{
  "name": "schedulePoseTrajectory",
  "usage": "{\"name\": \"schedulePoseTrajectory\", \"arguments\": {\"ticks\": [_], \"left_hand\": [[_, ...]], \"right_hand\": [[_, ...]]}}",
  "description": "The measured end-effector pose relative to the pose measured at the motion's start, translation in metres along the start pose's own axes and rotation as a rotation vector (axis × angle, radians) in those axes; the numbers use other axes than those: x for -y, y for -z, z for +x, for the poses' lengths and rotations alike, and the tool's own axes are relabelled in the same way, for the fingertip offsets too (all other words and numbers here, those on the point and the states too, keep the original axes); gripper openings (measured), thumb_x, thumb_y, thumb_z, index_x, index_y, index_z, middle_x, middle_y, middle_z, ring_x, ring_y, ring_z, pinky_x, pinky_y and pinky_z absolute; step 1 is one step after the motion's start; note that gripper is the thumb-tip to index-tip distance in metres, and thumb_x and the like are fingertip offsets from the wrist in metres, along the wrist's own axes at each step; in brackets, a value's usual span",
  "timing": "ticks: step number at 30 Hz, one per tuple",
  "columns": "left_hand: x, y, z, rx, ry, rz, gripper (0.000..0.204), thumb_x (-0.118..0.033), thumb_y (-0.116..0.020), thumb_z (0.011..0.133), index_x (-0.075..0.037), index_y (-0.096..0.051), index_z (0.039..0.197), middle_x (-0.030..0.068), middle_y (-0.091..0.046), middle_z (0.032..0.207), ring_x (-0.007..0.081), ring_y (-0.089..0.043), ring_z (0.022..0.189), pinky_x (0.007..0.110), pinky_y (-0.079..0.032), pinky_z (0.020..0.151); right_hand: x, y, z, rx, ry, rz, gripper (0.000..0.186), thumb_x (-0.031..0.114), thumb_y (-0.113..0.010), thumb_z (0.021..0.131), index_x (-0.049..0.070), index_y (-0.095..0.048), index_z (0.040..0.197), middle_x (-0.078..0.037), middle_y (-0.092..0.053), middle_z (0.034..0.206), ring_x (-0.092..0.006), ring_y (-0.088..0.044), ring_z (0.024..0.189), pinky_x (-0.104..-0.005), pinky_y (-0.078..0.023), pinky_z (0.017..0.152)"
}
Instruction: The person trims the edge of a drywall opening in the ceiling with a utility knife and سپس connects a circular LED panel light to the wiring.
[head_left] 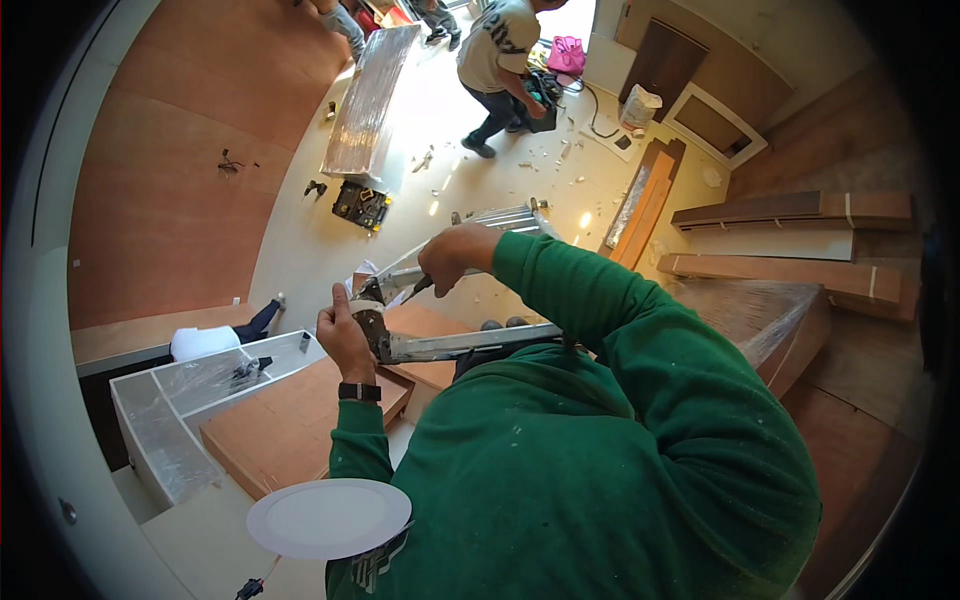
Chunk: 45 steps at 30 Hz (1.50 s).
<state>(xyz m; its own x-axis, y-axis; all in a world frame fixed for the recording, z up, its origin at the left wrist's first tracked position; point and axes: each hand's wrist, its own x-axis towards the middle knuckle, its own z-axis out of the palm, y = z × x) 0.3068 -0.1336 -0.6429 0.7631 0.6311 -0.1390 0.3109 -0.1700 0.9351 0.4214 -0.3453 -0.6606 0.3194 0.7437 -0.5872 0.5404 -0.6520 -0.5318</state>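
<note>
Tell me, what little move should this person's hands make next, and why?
Perhaps ease the right hand slightly toward the left hand: the dark-handled tool in its grip slants down toward the pale piece by the left hand's fingers, at the stepladder's top, and a small gap seems to separate them.

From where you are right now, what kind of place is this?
It's probably a room being fitted out or renovated: there's a black-and-yellow tool case, strapped boards and a long plastic-wrapped piece.
</note>
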Motion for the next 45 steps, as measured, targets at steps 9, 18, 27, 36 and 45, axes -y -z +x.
{"name": "schedulePoseTrajectory", "arguments": {"ticks": [9,18,27,36,45], "left_hand": [[0.007,0.004,0.003,0.054,-0.023,0.025,0.038,-0.025,-0.081,0.090,-0.009,-0.049,0.077,-0.0029,-0.048,0.075,0.0097,-0.044,0.065,0.024,-0.042,0.060],[0.012,0.003,0.006,0.012,-0.045,0.006,0.031,-0.021,-0.076,0.091,-0.007,-0.051,0.078,-0.0012,-0.051,0.078,0.0110,-0.048,0.069,0.025,-0.043,0.063],[0.019,0.004,0.007,-0.021,-0.092,0.011,0.029,-0.023,-0.068,0.096,-0.004,-0.056,0.077,-0.0005,-0.056,0.073,0.0103,-0.049,0.067,0.030,-0.045,0.062],[0.000,0.005,-0.008,-0.079,-0.115,0.142,0.041,-0.032,-0.063,0.099,0.000,-0.056,0.074,0.0039,-0.057,0.069,0.0120,-0.049,0.066,0.034,-0.044,0.062],[0.023,0.002,0.007,0.001,-0.124,0.137,0.031,-0.025,-0.061,0.101,0.001,-0.067,0.084,0.0020,-0.065,0.076,0.0091,-0.055,0.071,0.031,-0.047,0.068]], "right_hand": [[0.002,-0.002,-0.001,-0.006,-0.018,0.016,0.028,0.039,-0.075,0.087,0.012,-0.081,0.094,-0.008,-0.075,0.096,-0.0279,-0.070,0.088,-0.0455,-0.055,0.078],[-0.002,-0.002,0.006,0.031,0.008,0.000,0.038,0.040,-0.074,0.083,0.008,-0.079,0.103,-0.014,-0.076,0.097,-0.0339,-0.072,0.091,-0.0480,-0.056,0.080],[-0.016,-0.023,0.021,-0.051,0.041,0.032,0.032,0.040,-0.075,0.083,0.011,-0.080,0.094,-0.007,-0.074,0.084,-0.0275,-0.070,0.078,-0.0454,-0.055,0.071],[0.005,0.001,-0.013,-0.057,0.044,0.046,0.044,0.043,-0.071,0.081,0.006,-0.078,0.103,-0.017,-0.076,0.098,-0.0357,-0.072,0.090,-0.0481,-0.057,0.083],[0.012,0.017,-0.031,-0.009,-0.015,0.075,0.046,0.046,-0.072,0.087,0.005,-0.075,0.108,-0.015,-0.073,0.087,-0.0277,-0.070,0.066,-0.0418,-0.057,0.061]]}}
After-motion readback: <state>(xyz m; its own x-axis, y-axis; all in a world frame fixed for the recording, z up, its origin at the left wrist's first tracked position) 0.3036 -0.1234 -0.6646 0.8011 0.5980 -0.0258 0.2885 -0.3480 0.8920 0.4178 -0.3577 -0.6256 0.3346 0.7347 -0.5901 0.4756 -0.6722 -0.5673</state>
